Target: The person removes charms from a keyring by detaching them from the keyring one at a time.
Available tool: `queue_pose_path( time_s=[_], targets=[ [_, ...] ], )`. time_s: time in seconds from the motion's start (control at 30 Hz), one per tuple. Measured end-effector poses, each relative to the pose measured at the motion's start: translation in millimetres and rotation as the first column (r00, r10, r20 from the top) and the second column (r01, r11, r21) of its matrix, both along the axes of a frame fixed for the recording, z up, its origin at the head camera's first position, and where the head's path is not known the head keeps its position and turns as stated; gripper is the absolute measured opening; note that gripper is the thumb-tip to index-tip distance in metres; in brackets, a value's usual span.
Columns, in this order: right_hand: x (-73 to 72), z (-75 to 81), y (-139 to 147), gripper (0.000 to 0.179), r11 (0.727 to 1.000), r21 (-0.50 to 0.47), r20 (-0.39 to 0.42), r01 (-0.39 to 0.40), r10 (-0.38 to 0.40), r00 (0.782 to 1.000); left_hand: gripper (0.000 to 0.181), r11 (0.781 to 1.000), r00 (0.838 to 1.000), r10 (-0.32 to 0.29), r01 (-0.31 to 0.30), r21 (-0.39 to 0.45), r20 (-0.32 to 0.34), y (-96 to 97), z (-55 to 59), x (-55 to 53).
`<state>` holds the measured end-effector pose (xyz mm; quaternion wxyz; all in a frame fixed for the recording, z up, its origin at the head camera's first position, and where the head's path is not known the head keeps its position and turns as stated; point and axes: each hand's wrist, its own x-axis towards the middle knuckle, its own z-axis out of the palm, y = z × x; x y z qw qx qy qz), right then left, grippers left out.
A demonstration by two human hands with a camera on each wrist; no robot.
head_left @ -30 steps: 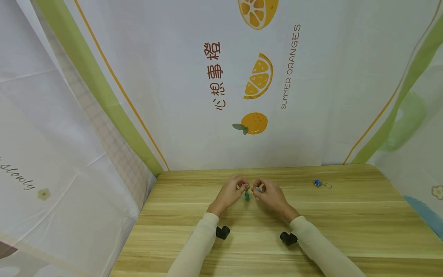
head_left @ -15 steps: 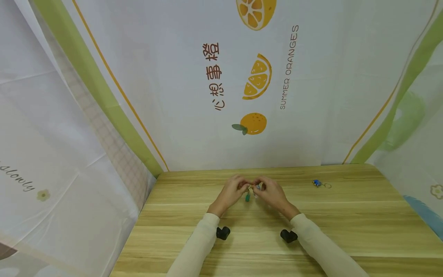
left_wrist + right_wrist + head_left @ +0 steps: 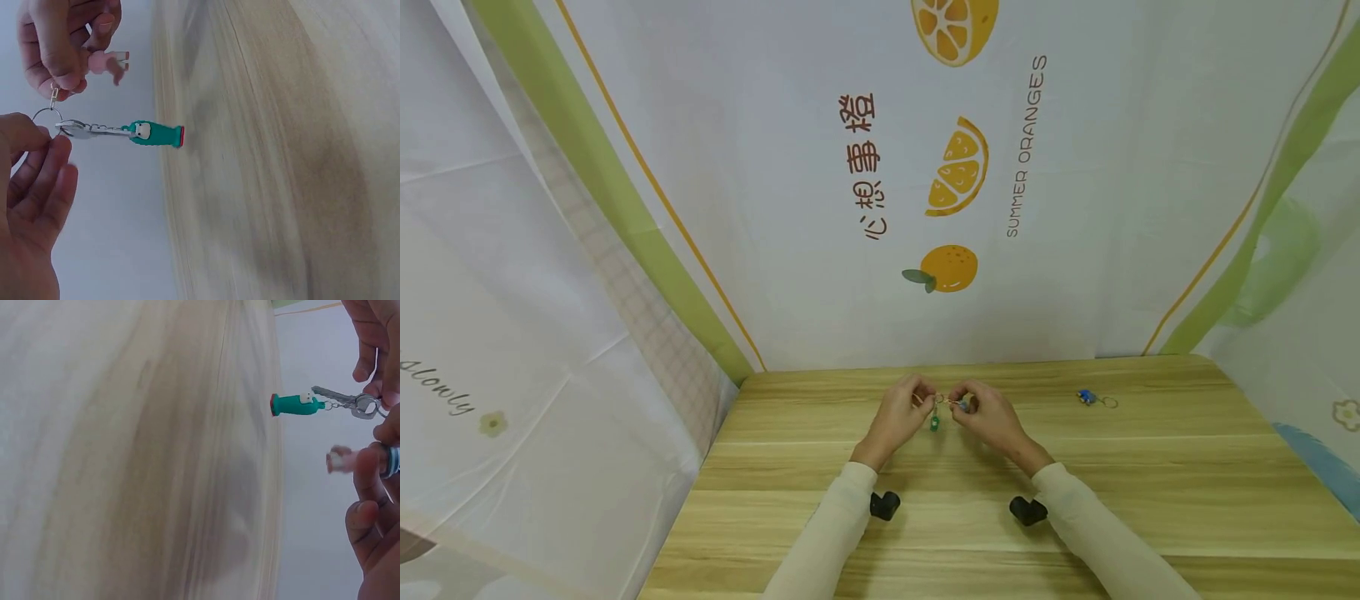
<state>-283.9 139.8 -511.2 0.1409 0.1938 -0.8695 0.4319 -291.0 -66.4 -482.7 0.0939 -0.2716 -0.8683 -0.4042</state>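
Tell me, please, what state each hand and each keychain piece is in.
Left hand: pinching the thin round metal ring.
Right hand: gripping the small pink figurine.
Round metal ring: meeting the pink figurine's silver clasp; whether linked, I cannot tell.
Silver metal key: hanging beside the left hand.
Green, red-based figurine: hanging from its short chain.
Blue figurine keychain: lying on the pale wood-grain table, untouched.
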Motion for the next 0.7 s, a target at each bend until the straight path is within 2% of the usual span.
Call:
queue_pose_path(
  time_s=[0.23, 0.53, 0.7],
  targets=[
    [0.8, -0.6, -0.5, 0.008, 1.0, -0.007, -0.046, -0.002, 0.001, 0.999, 0.01, 1.0, 0.997, -0.021, 0.02, -0.016, -0.068, -0.2, -2.2, -3.4],
    [-0.8, 2.6, 0.1, 0.009, 0.999, -0.039, -0.075, -0.006, 0.003, 0.997, 0.012, 0.997, 0.996, -0.069, 0.068, -0.029, -0.052, 3.3, -1.5, -1.8],
    [-1.1, 1.1, 0.4, 0.006, 0.999, -0.047, -0.09, -0.009, 0.005, 0.996, 0.01, 0.998, 0.997, -0.069, 0.069, -0.004, -0.042, 4.3, -1.9, -1.5]
  ],
)
